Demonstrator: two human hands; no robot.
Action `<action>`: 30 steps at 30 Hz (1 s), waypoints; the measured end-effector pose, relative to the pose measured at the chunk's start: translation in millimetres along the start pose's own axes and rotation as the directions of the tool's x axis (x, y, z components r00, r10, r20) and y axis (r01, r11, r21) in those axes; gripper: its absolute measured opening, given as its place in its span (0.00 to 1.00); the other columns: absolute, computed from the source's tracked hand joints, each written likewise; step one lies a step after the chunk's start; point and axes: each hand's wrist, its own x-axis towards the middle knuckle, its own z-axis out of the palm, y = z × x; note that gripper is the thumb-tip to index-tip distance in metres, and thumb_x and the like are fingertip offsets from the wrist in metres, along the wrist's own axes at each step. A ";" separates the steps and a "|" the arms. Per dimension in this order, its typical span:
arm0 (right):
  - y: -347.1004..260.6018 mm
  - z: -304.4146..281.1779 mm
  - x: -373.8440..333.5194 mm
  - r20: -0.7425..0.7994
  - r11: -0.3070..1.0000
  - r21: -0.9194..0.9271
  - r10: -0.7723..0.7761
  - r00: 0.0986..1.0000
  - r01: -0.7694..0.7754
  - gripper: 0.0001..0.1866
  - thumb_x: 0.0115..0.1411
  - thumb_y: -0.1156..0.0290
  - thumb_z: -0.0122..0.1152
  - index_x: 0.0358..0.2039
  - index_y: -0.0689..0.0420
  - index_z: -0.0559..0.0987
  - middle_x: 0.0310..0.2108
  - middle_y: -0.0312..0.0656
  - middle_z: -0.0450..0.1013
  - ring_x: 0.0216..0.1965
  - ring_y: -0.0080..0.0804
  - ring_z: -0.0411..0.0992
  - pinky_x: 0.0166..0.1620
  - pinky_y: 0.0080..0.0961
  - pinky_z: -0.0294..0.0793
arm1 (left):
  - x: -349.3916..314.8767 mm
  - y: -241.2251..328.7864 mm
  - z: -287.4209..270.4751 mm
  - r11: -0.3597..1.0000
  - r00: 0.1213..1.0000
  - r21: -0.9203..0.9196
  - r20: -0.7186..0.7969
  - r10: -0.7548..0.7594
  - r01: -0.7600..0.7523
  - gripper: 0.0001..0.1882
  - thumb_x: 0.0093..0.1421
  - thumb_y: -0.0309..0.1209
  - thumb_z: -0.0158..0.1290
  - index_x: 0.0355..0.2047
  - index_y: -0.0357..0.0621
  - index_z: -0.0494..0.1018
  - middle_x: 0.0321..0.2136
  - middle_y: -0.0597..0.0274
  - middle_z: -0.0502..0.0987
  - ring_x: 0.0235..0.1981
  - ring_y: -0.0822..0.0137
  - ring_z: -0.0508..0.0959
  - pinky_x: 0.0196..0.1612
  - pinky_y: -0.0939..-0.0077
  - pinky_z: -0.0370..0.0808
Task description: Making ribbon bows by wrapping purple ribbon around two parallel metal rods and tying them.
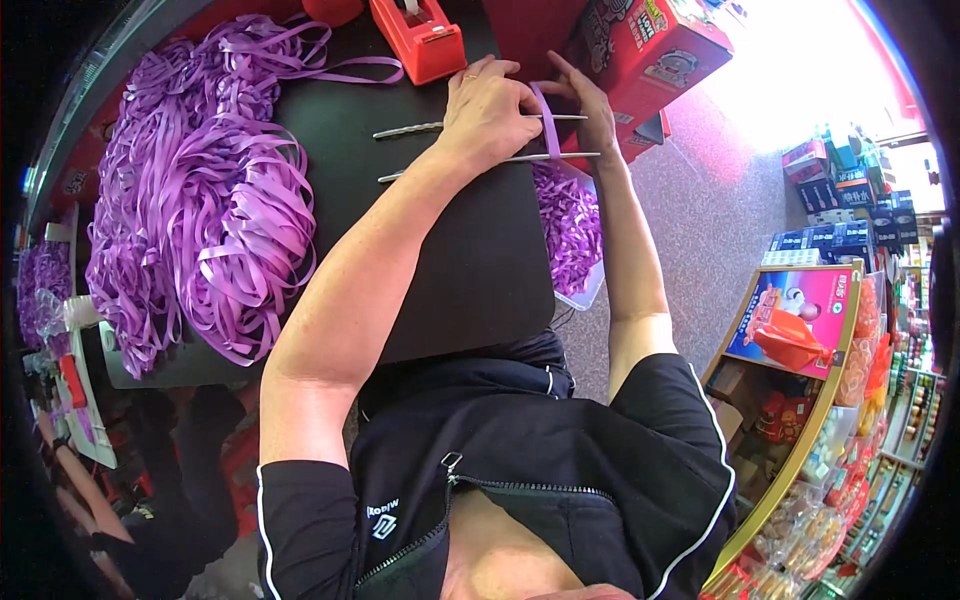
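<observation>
Two slim metal rods [405, 130] lie roughly parallel across the right edge of the dark tabletop, their tips reaching past it. A strip of purple ribbon [548, 122] loops around both near those tips. Over the upper rod, my left hand [490, 112] is closed, its curled fingers pinching at the ribbon. My right hand [590, 108] is on the other side of the loop, thumb and fingers closing on the ribbon near its top while one finger points upward. Just below, a white bin [588, 296] holds many curled purple ribbon pieces [568, 225].
A large tangled heap of purple ribbon [215, 200] covers the left of the black table [450, 290]. Beyond my left hand stands a red tape dispenser [425, 45]. Red cartons [650, 60] are at the far right; a display case [790, 320] and stocked shelves line the right side.
</observation>
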 end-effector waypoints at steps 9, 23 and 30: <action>24.6 2.5 -47.7 0.000 0.999 0.027 0.026 1.000 -0.026 0.29 0.66 0.53 0.35 0.59 0.59 0.66 0.38 0.43 0.77 0.41 0.27 0.73 0.48 0.24 0.68 | 0.6 -1.8 1.3 1.000 1.000 -0.007 0.008 0.004 -0.004 0.11 0.43 0.34 0.57 0.29 0.51 0.81 0.54 0.49 0.68 0.59 0.51 0.62 0.62 0.58 0.53; -64.2 54.3 -143.8 -0.450 0.979 0.201 0.129 0.884 -0.040 0.21 0.69 0.67 0.32 0.40 0.67 0.75 0.40 0.47 0.75 0.44 0.32 0.71 0.53 0.28 0.65 | 0.2 0.7 0.6 0.992 0.989 0.117 0.146 0.032 -0.049 0.15 0.50 0.37 0.51 0.37 0.58 0.81 0.57 0.55 0.66 0.63 0.52 0.57 0.63 0.54 0.48; -93.9 45.4 -138.5 -0.396 0.990 0.117 0.115 0.911 -0.074 0.21 0.68 0.64 0.38 0.36 0.65 0.78 0.37 0.43 0.76 0.41 0.30 0.71 0.50 0.26 0.66 | 1.9 -5.4 6.5 0.994 0.995 0.094 0.093 0.038 -0.047 0.13 0.48 0.37 0.53 0.35 0.61 0.81 0.54 0.56 0.69 0.62 0.54 0.57 0.62 0.54 0.48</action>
